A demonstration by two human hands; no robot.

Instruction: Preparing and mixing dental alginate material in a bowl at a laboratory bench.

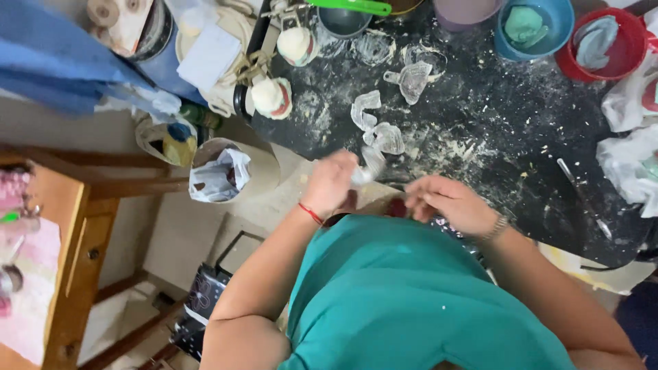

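My left hand [330, 179] is curled into a loose fist around the lower end of a clear plastic dental tray [370, 164], gripping it just over the near edge of the black worktop [493, 130]. There is a red thread band [310, 213] on that wrist. My right hand [449, 202] sits just beside it, fingers bent and drawn together near the tray's end; I cannot tell whether they actually pinch it or only hover close. A metal watch [495, 228] is on that wrist. Both hands are above my teal shirt [411, 294].

Just beyond the tray I hold, more clear trays lie on the dusty top: one [388, 138] touching or nearly touching mine, another [363, 108] a little farther, and a third [412, 79] farther still. White powder is smeared across the black surface around them.

At the far left edge of the top stand two white plaster casts [271, 96] [296, 44]. At the far side are a dark bowl [343, 20] with a green handle [356, 6] across it, a blue bowl [533, 29] with teal material inside and a red bowl [603, 44] with grey-blue material. White plastic bags [627, 157] lie at the right edge.

Below the counter to the left, a bin [223, 171] lined with a white bag stands on the floor beside a wooden frame [82, 226].
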